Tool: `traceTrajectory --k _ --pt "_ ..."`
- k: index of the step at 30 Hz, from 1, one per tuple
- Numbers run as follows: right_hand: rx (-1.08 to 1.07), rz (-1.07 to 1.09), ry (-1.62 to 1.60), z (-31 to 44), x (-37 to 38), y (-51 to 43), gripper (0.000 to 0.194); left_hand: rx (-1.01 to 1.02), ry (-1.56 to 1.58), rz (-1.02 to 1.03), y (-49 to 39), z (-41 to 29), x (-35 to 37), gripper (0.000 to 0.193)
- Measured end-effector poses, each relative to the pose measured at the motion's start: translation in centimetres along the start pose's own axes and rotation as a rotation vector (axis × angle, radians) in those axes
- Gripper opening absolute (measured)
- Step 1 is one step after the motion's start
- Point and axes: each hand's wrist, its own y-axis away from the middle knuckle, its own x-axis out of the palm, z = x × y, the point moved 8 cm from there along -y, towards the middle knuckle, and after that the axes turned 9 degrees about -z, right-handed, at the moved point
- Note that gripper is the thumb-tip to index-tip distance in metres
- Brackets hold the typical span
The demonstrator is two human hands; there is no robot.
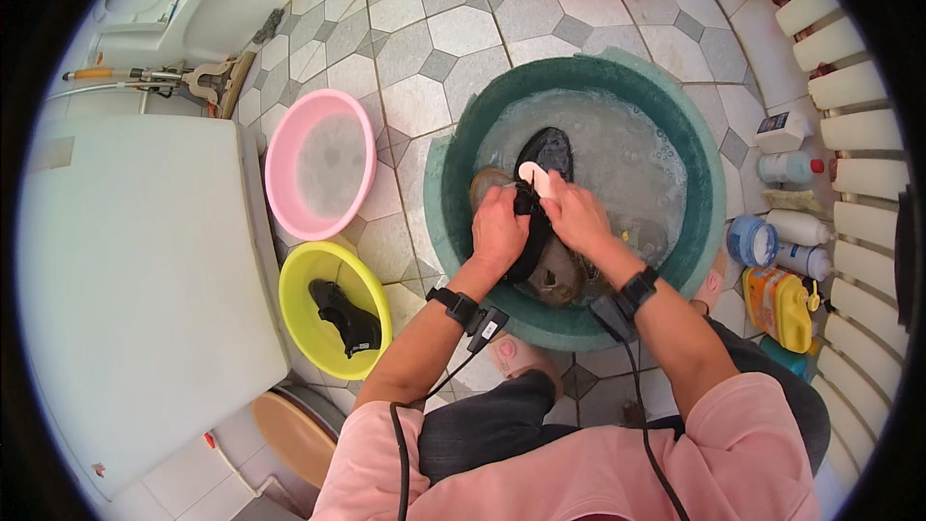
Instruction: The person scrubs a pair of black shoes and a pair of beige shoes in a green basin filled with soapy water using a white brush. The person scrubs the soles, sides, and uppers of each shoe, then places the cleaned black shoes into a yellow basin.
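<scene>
A wet black shoe (550, 145) lies in a large green plastic tub (702, 159) of cloudy, sudsy water, its toe pointing away from me. My left hand (500, 228) grips its upper near the tongue and laces. A pale pink scrubbing brush (534, 177) is in my right hand (579, 213), held against the lace area; its bristles are hidden. Tan-grey footwear (557, 278) is partly under water at the near side of the tub. Another tan toe (488, 184) shows just beyond my left hand.
On the left stand a pink basin (278, 188) of cloudy water and a yellow basin (289, 318) with a black shoe (347, 318). A white appliance (152, 268) flanks them. Several bottles, including a yellow jug (778, 307), line the radiator (868, 181) at right. Cables hang from both wrist straps.
</scene>
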Motion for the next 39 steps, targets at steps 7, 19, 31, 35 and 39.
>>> traceTrajectory --k 7,19,31,35,39 --pt "0.107 -0.121 0.227 -3.6 -1.7 -6.1 0.047 0.008 0.075 -0.038 0.0 -0.1 -0.7 0.040" --pt "0.740 -0.134 -0.811 -8.4 1.8 2.9 0.026 -0.103 0.059 -0.030 -0.4 1.3 0.3 0.038" --pt "0.345 -0.256 -0.273 -5.1 -0.1 -2.6 0.034 0.000 0.104 -0.099 -0.2 1.4 0.0 0.029" --pt "0.406 -0.266 -0.234 -4.4 0.5 4.8 0.040 -0.027 0.125 -0.087 -0.4 1.8 0.3 0.026" --pt "0.443 -0.288 -0.334 -5.8 1.3 0.2 0.045 -0.014 0.069 -0.060 -0.4 2.0 0.3 0.023"
